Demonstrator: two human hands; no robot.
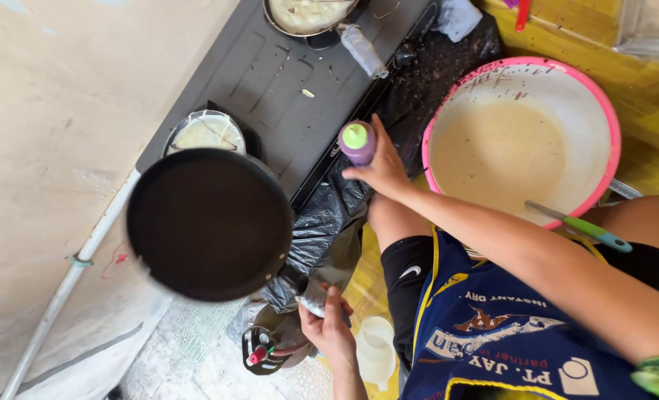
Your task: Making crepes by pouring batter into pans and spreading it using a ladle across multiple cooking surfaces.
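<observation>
A white pipe [62,289] runs slantwise along the pale wall at the far left. Next comes a black frying pan [209,222], round and empty, held level just off the near edge of a dark grey stove [270,81]. At the pan's twelve o'clock a smaller round pan [207,132] sits on the stove with a thin pale pancake in it. At the black pan's five o'clock its wrapped handle [316,300] ends in the left hand [331,333], whose fingers are curled tight around it. Crumpled black plastic [329,222] lies under the handle, and a pale plastic jug [376,348] stands at the left hand's three o'clock.

At the stove's top edge another pan [307,13] holds pale batter. Toward the middle, the right hand [380,170] grips a purple squeeze bottle [358,142] with a green cap, fingers wrapped about its body; the bottle is upright at the stove's near right edge, at the black pan's two o'clock. At the right hand's three o'clock stands a big pink-rimmed bowl [611,133] of beige batter, and a green-handled ladle [581,226] leans on its rim at five o'clock
</observation>
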